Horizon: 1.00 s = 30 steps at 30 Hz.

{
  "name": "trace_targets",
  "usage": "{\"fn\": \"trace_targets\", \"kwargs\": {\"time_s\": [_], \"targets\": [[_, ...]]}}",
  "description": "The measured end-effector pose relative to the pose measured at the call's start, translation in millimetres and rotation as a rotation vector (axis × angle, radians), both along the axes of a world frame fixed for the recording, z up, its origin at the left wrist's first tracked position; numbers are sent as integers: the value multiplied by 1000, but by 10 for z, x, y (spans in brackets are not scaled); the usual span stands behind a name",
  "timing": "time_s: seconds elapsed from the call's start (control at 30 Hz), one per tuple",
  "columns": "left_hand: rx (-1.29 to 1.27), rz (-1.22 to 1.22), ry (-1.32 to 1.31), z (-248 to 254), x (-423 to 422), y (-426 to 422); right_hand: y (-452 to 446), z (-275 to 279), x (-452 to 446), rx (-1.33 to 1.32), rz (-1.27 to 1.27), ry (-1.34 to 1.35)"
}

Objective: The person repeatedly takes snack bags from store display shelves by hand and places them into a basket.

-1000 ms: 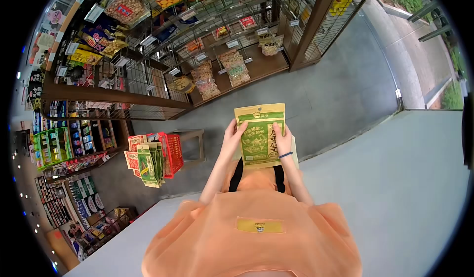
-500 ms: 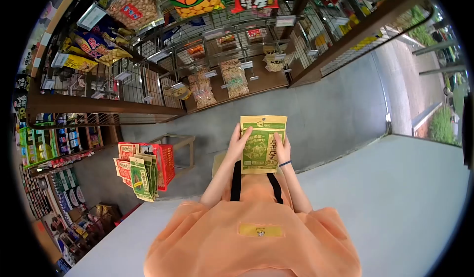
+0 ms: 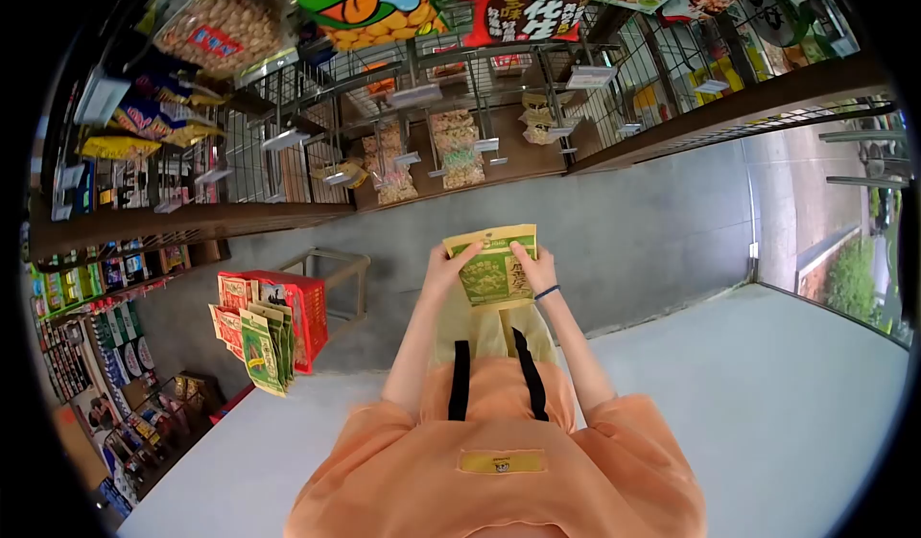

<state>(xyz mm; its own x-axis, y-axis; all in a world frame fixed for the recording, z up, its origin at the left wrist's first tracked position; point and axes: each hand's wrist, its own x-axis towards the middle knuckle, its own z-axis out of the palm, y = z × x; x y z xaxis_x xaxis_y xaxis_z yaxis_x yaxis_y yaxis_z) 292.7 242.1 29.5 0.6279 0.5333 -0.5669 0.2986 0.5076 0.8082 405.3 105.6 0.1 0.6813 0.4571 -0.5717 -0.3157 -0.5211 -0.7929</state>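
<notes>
A green and tan snack packet [image 3: 494,274] is held up in front of my body, its printed front towards me and a hang hole near its top edge. My left hand [image 3: 447,268] grips its left side, thumb lying across the front. On the opposite side my right hand [image 3: 535,268] pinches the packet near the top right corner, thumb on the front. The fingers behind the packet are hidden. A dark band circles my right wrist.
A red basket [image 3: 305,319] with several green and red packets stands at the left by a small metal-framed stand [image 3: 347,279]. Ahead, a wire rack [image 3: 317,178] has hooks, price tags and hanging snack bags, including a red peanut bag [image 3: 528,6]. Nut bags [image 3: 459,150] lie on its lower shelf.
Both hands have lifted the packet forward, away from my body, and its top tilts away. My grip has moved up towards its top corners. The rack appears closer.
</notes>
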Motion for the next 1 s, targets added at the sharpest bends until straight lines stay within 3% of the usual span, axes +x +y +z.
{"fn": "trace_targets", "kwargs": {"time_s": [0.2, 0.3, 0.43, 0.5, 0.53, 0.77, 1.0], "targets": [[65, -151, 84, -316, 260, 175, 171, -375, 374, 18, 110, 89], [41, -155, -18, -762, 441, 325, 309, -800, 577, 36, 177, 8], [194, -166, -110, -1297, 732, 624, 630, -1340, 871, 293, 139, 14], [466, -216, -205, -1512, 864, 780, 790, -1457, 1002, 456, 141, -199], [459, -254, -280, -1660, 919, 876, 868, -1521, 1094, 508, 176, -285], [611, -287, -460, -1920, 1051, 1166, 1110, -1812, 1180, 730, 214, -403], [702, -230, -477, -1897, 838, 1011, 1132, -1936, 1029, 849, 213, -473]]}}
